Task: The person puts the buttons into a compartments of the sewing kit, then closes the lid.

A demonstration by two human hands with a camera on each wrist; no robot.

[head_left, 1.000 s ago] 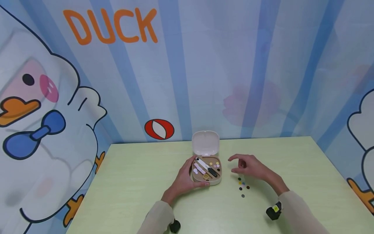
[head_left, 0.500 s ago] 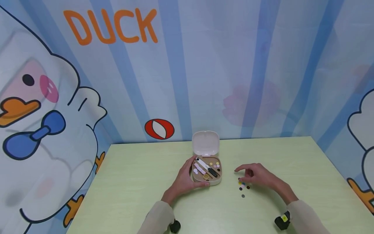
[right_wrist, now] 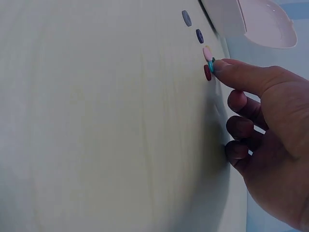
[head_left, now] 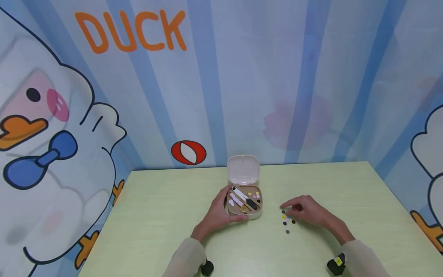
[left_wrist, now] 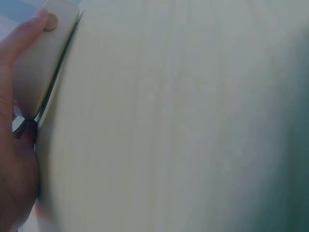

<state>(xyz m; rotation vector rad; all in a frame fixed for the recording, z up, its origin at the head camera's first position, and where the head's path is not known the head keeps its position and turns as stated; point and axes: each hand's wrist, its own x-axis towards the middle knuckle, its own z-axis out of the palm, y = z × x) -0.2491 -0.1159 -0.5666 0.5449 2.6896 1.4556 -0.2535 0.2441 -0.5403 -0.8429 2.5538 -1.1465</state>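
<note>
My left hand point(head_left: 221, 209) grips a small sewing kit box point(head_left: 254, 216), fingers along its left side and thumb at the front. In the left wrist view the thumb point(left_wrist: 21, 36) lies by the box's round gold latch point(left_wrist: 50, 22). The pale lid point(head_left: 243, 169) stands up at the back. Inside show a white-and-black tool point(head_left: 244, 197), a pinkish tool point(head_left: 236, 199) and several small buttons. My right hand point(head_left: 308, 209) reaches low over loose buttons, index finger and thumb slightly apart. Its thumb tip is right at a teal button point(right_wrist: 210, 66) in the right wrist view.
Loose on the pale table point(head_left: 166, 223) lie a grey button point(head_left: 287, 232), a dark blue button point(head_left: 285, 223), a dark red button point(head_left: 293, 222) and a yellow button point(head_left: 284, 217). A blue striped duck-print curtain point(head_left: 242, 77) hangs behind the table.
My right hand has moved away from the box, rightward and toward me, down to the loose buttons; its thumb and index finger have drawn closer together. My left hand and the box stay put.
</note>
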